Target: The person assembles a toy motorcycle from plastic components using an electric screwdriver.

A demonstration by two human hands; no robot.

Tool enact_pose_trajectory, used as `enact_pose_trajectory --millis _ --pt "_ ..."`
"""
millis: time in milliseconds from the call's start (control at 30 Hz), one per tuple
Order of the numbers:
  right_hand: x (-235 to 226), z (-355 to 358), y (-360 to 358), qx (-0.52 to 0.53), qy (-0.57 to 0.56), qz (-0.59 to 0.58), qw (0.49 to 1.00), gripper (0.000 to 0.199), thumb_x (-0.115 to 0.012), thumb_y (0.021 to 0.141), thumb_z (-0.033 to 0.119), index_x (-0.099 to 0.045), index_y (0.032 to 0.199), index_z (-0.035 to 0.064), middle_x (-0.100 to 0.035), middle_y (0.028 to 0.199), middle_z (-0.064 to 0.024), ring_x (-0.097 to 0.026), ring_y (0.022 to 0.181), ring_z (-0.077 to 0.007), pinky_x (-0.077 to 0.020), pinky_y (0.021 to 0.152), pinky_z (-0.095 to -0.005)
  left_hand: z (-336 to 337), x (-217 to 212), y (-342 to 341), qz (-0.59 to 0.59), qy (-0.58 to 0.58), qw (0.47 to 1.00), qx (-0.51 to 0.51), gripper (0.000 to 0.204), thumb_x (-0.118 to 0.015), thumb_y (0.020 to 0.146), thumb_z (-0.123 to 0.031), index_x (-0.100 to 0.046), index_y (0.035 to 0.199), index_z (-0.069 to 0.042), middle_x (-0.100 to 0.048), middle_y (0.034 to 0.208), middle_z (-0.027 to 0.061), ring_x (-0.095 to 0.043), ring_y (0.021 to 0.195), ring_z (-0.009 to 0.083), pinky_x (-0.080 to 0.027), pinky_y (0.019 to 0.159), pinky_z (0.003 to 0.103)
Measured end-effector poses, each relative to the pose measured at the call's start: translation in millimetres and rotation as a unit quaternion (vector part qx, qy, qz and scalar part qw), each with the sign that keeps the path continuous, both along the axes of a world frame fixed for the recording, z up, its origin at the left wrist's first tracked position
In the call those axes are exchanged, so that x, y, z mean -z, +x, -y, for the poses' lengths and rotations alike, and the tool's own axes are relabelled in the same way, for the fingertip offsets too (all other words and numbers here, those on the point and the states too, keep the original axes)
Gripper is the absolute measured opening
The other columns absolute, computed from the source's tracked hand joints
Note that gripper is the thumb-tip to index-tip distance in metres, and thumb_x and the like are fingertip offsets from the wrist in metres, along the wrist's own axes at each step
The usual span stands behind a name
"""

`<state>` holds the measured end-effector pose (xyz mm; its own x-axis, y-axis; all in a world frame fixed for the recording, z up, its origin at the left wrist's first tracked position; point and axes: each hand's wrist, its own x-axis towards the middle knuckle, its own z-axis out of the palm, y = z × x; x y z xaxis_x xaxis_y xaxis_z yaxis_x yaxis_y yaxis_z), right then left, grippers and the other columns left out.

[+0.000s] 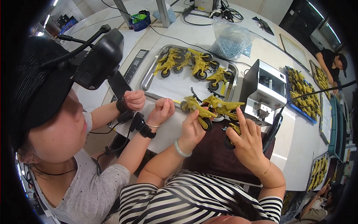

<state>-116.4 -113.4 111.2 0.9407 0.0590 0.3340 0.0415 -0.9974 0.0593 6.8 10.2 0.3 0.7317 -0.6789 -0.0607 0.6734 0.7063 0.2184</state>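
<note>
My left hand (192, 130) is closed on a yellow toy motorcycle (193, 105) with black wheels and handlebars. A second toy motorcycle (223, 107) stands right beside it; what supports it is partly hidden. My right hand (248, 140) stretches its index finger up to the tail of that second one. Between its thumb and other fingers shows part of a third toy motorcycle (234, 128), mostly hidden, with a black wheel below. Behind my hands, a metal tray (151, 91) lined with white holds several more yellow toy motorcycles.
A co-worker's closed hands (164, 110) are just left of mine. A small white machine (266, 89) stands at the right, near a dark brown cloth (201, 158). Behind are a bag of blue pellets (229, 44) and a blue tray of yellow parts (304, 93). Other people work at far right.
</note>
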Motion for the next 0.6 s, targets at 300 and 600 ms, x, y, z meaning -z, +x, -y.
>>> enact_pose_trajectory --millis 300,600 --pt "3 1 2 -0.006 0.013 0.008 1.0 0.017 -0.054 0.067 0.006 -0.051 0.082 0.0137 -0.041 0.128 -0.0211 -0.049 0.092 -0.024 -0.0368 0.075 -0.0315 0 4 -1 -0.019 -0.006 1.0 -0.005 0.023 -0.048 0.087 -0.016 -0.053 0.104 -0.001 -0.06 0.099 0.0102 -0.056 0.098 0.0263 -0.039 0.093 0.043" --pt "-12 10 13 -0.056 0.037 0.036 0.997 0.016 -0.053 0.069 0.008 -0.051 0.084 0.0125 -0.044 0.127 -0.0144 -0.048 0.101 -0.0249 -0.0374 0.08 -0.0338 4 6 0 0.007 0.03 0.999 -0.017 0.029 -0.047 0.086 -0.02 -0.057 0.1 0.004 -0.059 0.102 0.014 -0.054 0.1 0.0264 -0.038 0.095 0.042"
